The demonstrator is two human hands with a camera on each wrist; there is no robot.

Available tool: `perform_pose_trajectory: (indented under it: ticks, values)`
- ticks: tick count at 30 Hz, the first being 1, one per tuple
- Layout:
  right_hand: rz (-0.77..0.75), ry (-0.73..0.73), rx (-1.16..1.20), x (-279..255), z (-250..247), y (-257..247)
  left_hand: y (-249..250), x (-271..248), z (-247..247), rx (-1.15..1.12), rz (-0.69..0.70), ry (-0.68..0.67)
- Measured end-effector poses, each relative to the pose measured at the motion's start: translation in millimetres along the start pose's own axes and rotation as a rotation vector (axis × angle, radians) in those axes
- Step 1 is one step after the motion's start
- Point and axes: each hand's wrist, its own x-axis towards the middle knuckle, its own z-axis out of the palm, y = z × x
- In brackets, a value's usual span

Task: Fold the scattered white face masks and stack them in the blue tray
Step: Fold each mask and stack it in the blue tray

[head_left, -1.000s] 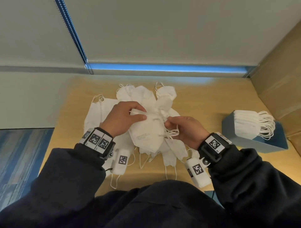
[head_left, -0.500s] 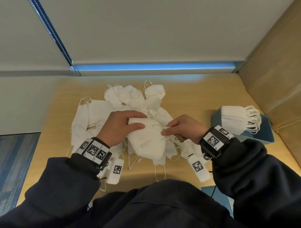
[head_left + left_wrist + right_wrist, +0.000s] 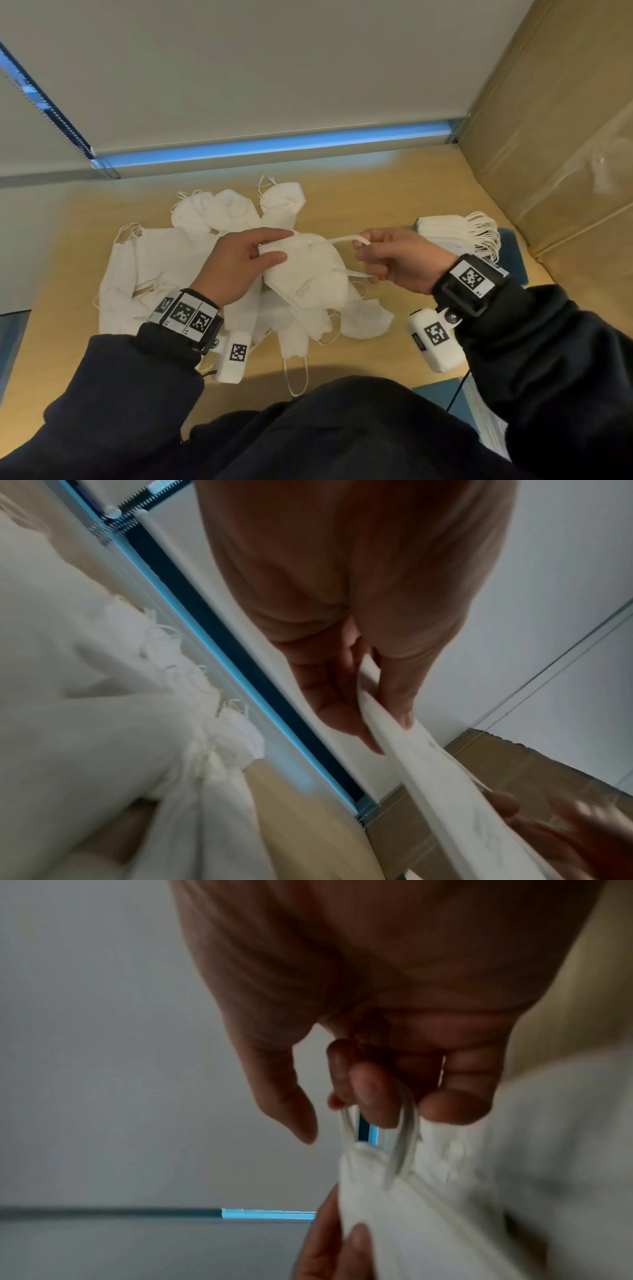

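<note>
A folded white face mask (image 3: pixel 308 274) hangs above a heap of loose white masks (image 3: pixel 164 270) on the wooden table. My left hand (image 3: pixel 246 253) pinches its left edge between thumb and fingers; in the left wrist view the mask edge (image 3: pixel 404 753) runs between them. My right hand (image 3: pixel 390 257) has its fingers curled round the mask's ear loops (image 3: pixel 346 240), pulled taut to the right; the right wrist view shows the loops (image 3: pixel 404 1139) hooked over the fingers. The blue tray (image 3: pixel 512 253) at the right holds a stack of folded masks (image 3: pixel 455 229).
A cardboard box (image 3: pixel 561 130) stands against the table's right side, just behind the tray. A pale wall with a blue strip (image 3: pixel 274 147) closes the far edge. Bare tabletop (image 3: pixel 363 202) lies between the heap and the tray.
My right hand has moved right, drawing the ear loops out taut from the mask. The left hand keeps its pinch on the mask, which has lifted slightly off the heap.
</note>
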Motion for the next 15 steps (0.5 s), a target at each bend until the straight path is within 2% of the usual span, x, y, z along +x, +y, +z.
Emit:
perform_pose_trajectory:
  ticks: [2,5,9,12,15]
  values:
    - [-0.049,0.120,-0.178,-12,-25,-11,14,12,9,0.115,0.046,-0.031]
    - [-0.135,0.355,-0.308,-35,-62,-32,40,29,37,0.287,0.186,-0.023]
    - [-0.229,0.536,-0.214,-70,-120,-45,81,60,80,0.366,0.393,0.075]
    - [-0.297,0.567,-0.073,-91,-157,-44,102,83,113,0.353,0.454,0.050]
    - [-0.276,0.526,-0.032,-101,-180,-30,105,100,162,0.367,0.466,-0.048]
